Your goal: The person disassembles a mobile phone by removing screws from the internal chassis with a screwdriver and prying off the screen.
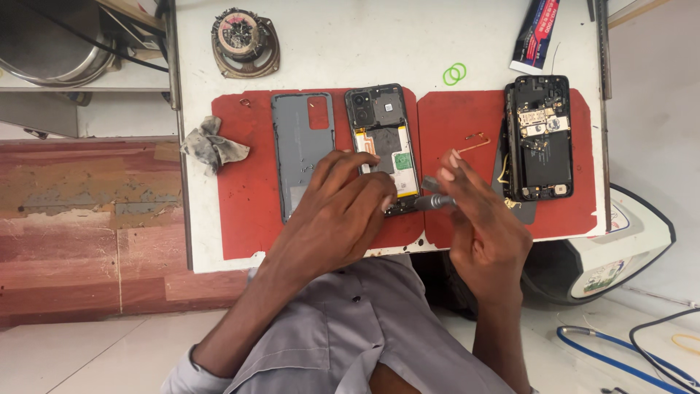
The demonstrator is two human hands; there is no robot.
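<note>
The opened phone [382,138] lies face down with its back off: a dark camera shield fills the top, and below it sit a copper-coloured strip, a battery with a yellow edge and a small green-and-white sticker. Its lower end is hidden under the left hand [343,211], whose grip is pressed down on the phone, fingers spread over the frame. Just right of that grip, the right hand [477,219] has its fingertips pinched together on a grey screwdriver [434,198], whose tip points at the phone's lower right edge.

Left of the left hand rests the grey back cover [300,146], inner side up. Well right of the right hand lies a second opened phone [541,138], black, with gold-coloured contacts showing. All of these rest on two red mats [240,190] on a white worktop [328,44]. Beyond the hands are a crumpled grey rag [211,146], a bare round speaker [245,40], two green rubber bands [454,74] and a glue tube [536,33]. The floor is pale tile, with blue and black cables [620,350] at the lower right.
</note>
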